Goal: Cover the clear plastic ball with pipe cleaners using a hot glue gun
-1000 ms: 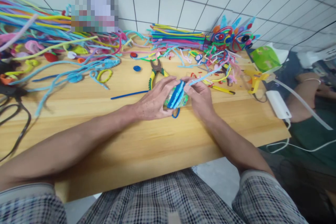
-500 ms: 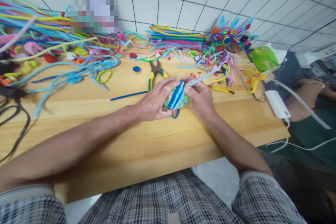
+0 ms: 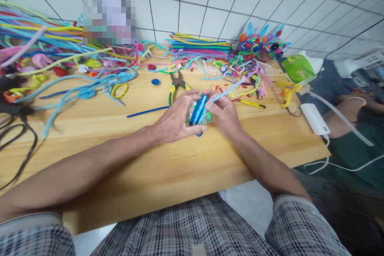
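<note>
My left hand is wrapped round the left side of a small rounded craft piece with dark and light blue bands and green parts showing. On its right side, my right hand pinches a light blue pipe cleaner, whose free end sticks up to the right. Part of the piece is hidden behind my fingers. Just beyond my left hand lie pliers with yellow and green handles, jaws pointing away. A dark blue pipe cleaner lies left of that hand.
Pipe cleaners lie bundled along the wall, with more heaped at the left. Scraps, a yellow-handled tool and a yellow glue gun lie to the right. A white power strip sits by the table edge, near another person's arm.
The craft piece has tilted slightly in my hands. My left thumb now reaches further across its near side, and the light blue pipe cleaner's free end has shifted a little left.
</note>
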A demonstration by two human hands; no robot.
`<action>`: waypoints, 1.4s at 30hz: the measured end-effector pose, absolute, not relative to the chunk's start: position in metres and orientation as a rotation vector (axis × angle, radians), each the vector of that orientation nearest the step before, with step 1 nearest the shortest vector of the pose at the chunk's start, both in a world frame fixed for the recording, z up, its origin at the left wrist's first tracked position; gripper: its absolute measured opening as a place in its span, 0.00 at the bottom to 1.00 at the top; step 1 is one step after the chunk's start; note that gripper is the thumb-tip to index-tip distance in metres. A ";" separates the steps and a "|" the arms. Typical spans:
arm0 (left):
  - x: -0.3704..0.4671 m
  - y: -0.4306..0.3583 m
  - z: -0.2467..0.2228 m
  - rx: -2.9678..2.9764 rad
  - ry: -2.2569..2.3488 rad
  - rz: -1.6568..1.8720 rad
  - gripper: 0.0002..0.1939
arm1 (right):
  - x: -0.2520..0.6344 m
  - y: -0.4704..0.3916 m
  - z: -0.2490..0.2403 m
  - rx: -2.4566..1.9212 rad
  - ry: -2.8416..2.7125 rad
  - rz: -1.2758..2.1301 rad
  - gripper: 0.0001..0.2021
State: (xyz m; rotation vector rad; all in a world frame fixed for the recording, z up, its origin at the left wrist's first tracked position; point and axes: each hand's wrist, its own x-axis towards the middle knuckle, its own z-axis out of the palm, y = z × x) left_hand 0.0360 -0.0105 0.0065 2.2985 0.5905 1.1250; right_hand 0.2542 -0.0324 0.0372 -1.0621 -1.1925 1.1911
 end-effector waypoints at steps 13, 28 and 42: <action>0.036 -0.012 0.007 2.343 0.621 1.089 0.36 | 0.261 -0.032 0.036 -1.080 -1.228 1.169 0.23; 0.037 -0.011 0.003 2.384 0.566 1.117 0.36 | 0.259 -0.034 0.039 -1.088 -1.254 1.174 0.25; 0.037 -0.013 -0.003 2.445 0.533 1.186 0.38 | 0.264 -0.035 0.034 -1.079 -1.126 1.290 0.21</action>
